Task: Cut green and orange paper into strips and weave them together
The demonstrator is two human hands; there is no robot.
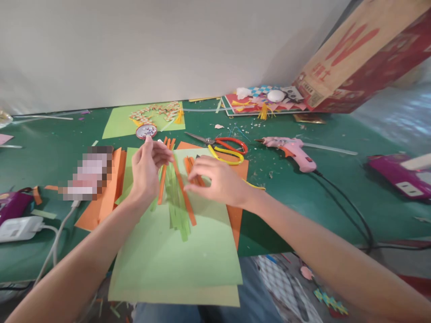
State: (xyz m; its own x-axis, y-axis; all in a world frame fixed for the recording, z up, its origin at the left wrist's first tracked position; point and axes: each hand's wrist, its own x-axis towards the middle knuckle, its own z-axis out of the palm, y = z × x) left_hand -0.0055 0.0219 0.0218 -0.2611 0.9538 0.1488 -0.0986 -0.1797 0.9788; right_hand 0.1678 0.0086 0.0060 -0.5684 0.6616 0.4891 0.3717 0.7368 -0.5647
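Observation:
Green paper strips (175, 206) and a few long orange strips (188, 204) lie on light green paper sheets (178, 260) that overhang the table's front edge. My left hand (148, 166) is raised over the strips' left side, its fingers curved and apart, with nothing visible in it. On the right, my right hand (218, 181) hovers with bent, parted fingers beside a small bunch of orange strips (190, 167). Its fingertips cover part of that bunch, so any contact is hard to make out. Scissors (215, 144) with red and yellow handles rest just beyond my right hand.
A pink glue gun (292, 151) with a cord lies at right, near a purple power strip (400, 175). A blurred-out phone (90, 172) is on the left. Behind are a woven paper piece (158, 112), a craft-laden tray (232, 113) and a paper bag (350, 58).

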